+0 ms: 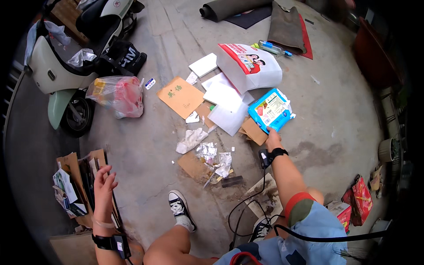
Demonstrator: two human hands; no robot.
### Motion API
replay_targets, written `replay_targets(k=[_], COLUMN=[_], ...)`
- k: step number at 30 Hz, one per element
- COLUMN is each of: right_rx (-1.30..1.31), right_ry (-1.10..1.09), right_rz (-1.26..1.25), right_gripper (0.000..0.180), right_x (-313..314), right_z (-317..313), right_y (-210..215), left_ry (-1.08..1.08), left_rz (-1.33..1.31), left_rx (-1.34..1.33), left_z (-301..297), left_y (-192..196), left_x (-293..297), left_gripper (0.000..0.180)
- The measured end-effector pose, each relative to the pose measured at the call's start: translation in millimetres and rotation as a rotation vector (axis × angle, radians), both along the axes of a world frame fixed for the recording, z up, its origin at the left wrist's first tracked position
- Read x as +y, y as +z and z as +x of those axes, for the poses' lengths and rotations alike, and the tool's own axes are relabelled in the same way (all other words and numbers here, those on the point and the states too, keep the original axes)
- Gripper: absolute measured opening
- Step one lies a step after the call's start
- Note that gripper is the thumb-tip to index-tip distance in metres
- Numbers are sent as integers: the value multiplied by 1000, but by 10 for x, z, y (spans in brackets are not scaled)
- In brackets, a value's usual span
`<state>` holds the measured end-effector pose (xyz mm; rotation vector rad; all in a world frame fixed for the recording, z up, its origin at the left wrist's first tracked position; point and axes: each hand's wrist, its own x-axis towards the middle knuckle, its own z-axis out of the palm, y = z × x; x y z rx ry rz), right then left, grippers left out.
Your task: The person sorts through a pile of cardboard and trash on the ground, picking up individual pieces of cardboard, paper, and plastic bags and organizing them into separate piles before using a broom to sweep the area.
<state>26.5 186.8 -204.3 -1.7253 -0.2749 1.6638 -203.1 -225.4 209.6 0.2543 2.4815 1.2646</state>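
Head view: right hand (274, 139) pinching near edge of blue pack (270, 110), right of paper (228, 116); left hand (104, 184) empty, fingers partly spread, beside cardboard (70, 161) at left. Cardboard seemingly gathered; paper, foil (206, 151), envelope (180, 99) loose, seemingly ungathered.

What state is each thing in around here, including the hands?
Right hand: closed on the blue packet's near corner
Left hand: raised, empty, fingers loosely bent
Blue packet: held; whether it is opened, I can't tell
White bag: lying on its side
Clear bottle: lying down
Brown envelope: lying flat
Silver foil: crumpled
Dark mat: rolled
Scooter: standing upright
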Motion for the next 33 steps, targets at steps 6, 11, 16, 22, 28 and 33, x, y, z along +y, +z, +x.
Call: replay_targets(k=[6,11,16,22,28,33], right_rx=[463,552,655,762,498,-758], right_ry=[16,22,462,1235,1632,1070], right_rz=[-211,-10,370,251,236,821], right_gripper=[32,34,38,40,56,75], right_x=[95,-354,-1024,-2110,-2199,-793], right_z=[408,127,-310,-1323,-1804,-1937], right_y=[404,1079,2092,2484,1943,674], left_ry=[-400,-535,-485,-147,151,422], left_rz=[88,146,148,478,696,931], left_rx=[19,127,-75,-866,-730,-712], left_z=[-413,-792,-489,-310,-355,-586], left_y=[466,457,-18,-1148,-1975,-2093], left_x=[1053,1299,958,34,-271,-747], left_gripper=[29,31,45,56,43,39])
